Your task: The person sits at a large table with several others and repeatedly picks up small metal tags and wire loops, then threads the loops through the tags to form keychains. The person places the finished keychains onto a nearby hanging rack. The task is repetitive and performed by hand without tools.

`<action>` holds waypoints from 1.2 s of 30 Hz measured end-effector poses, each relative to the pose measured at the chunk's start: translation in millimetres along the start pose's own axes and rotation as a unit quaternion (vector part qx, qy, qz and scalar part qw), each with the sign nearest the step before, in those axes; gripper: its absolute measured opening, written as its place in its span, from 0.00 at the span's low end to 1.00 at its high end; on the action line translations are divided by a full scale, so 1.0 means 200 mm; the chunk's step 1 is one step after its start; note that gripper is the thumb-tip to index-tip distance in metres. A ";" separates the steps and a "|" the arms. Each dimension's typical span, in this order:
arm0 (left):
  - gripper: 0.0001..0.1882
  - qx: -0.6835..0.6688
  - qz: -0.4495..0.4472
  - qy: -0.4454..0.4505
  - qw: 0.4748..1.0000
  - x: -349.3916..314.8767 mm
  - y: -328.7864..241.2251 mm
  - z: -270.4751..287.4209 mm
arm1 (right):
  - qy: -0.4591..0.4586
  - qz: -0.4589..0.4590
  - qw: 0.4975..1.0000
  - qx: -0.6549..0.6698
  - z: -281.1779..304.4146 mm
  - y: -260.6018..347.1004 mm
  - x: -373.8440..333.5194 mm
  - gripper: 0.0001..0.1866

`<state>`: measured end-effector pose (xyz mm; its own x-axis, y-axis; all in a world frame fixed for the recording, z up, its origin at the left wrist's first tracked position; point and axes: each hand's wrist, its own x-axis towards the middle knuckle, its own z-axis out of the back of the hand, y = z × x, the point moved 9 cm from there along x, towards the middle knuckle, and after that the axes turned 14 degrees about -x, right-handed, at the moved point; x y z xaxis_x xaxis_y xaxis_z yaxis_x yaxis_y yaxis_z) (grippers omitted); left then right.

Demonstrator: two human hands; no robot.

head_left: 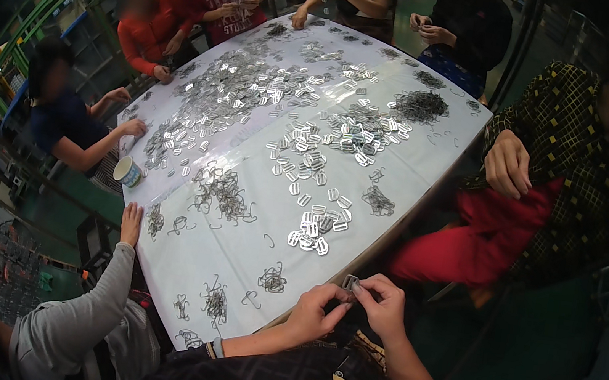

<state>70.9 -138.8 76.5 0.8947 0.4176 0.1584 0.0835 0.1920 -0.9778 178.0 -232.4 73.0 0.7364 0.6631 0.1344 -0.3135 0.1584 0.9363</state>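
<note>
Buckle (349, 281) is sitting up between the person's own two hands, just off the near edge of the table (227, 253). Left hand (321, 311) is pinching it from one side, thumb and fingertips drawn in close, and right hand (383, 308) is doing the same from the other, so no fingers are standing wide. Can't tell if a hook is tucked in there too, it's too small.

Handling-wise, it's looking like flat metal: probably light, stiff, hard to break, but maybe a bit slippery. Outer rim is looking like the best place to grip, leaving the slots free.

Past the left forearm, hooks (273, 279) are lying in a tangled little heap, likely springy and prone to snagging, so lifting one by its end seems smarter. Further in, loose buckles (310, 233) are overlapping in a shiny cluster; any edge sticking out is probably easiest to grab. Over left, a grey-sleeved neighbor's hand (131, 224) is resting on the table edge near a cup (128, 171). Way back, a dark heap (421, 107) of wire bits is lying near the far right corner.
</note>
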 end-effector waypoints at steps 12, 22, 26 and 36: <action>0.08 -0.039 0.030 -0.024 0.998 -0.03 0.08 0.02 | -0.045 0.068 0.996 -0.048 0.04 0.13 -0.07 0.06; 0.08 0.044 -0.040 0.042 0.997 0.02 -0.01 0.08 | -0.040 0.105 0.988 -0.107 0.04 0.20 -0.09 0.04; 0.09 0.244 -0.094 -0.032 0.965 0.12 0.05 0.37 | -0.047 0.094 0.989 -0.104 0.06 0.15 -0.09 0.03; 0.04 0.547 -0.001 0.032 0.836 0.19 0.40 0.67 | -0.046 0.096 0.988 -0.114 0.06 0.13 -0.10 0.02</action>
<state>53.0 11.8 23.3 0.9197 0.3747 0.1171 -0.3355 0.9051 -0.2611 162.7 -249.1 97.7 0.6983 0.6296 0.3404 -0.5710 0.2033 0.7953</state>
